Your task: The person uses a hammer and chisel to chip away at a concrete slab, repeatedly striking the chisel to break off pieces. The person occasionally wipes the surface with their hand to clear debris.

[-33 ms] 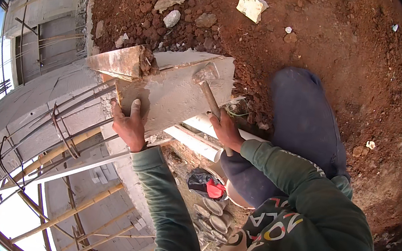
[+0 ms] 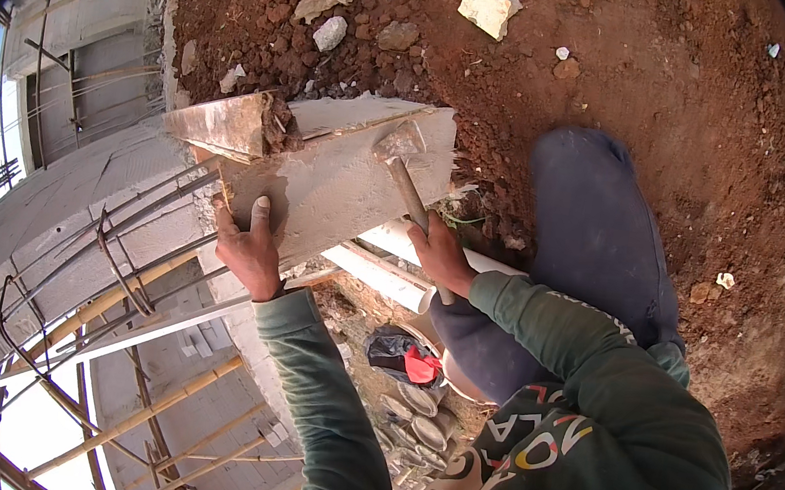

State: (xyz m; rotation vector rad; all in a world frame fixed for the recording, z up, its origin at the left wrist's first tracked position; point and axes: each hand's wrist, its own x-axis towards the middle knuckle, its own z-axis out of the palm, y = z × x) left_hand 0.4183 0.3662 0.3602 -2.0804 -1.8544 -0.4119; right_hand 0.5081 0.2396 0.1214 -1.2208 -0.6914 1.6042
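My right hand (image 2: 442, 254) is closed round the handle of a hammer (image 2: 406, 188). The hammer's head rests against the face of a grey, cement-smeared board (image 2: 341, 185), near its right end. At the board's left end my left hand (image 2: 250, 249) grips the edge, thumb laid on the face and the fingers partly hidden behind. Just above that hand, a rough wooden block (image 2: 221, 123) with a splintered end sits by the board's top edge.
Steel rebar (image 2: 109, 240) and bamboo poles (image 2: 162, 408) fill the left side, by a grey wall. White pipes (image 2: 379, 278) lie below the board. A black bag with red cloth (image 2: 403, 356) sits lower. Red soil with stones and a pale chunk (image 2: 487, 7) spreads beyond.
The view has shifted very slightly, so the far scene sits a little differently. Both hands, the hammer and the board keep the same positions relative to each other.
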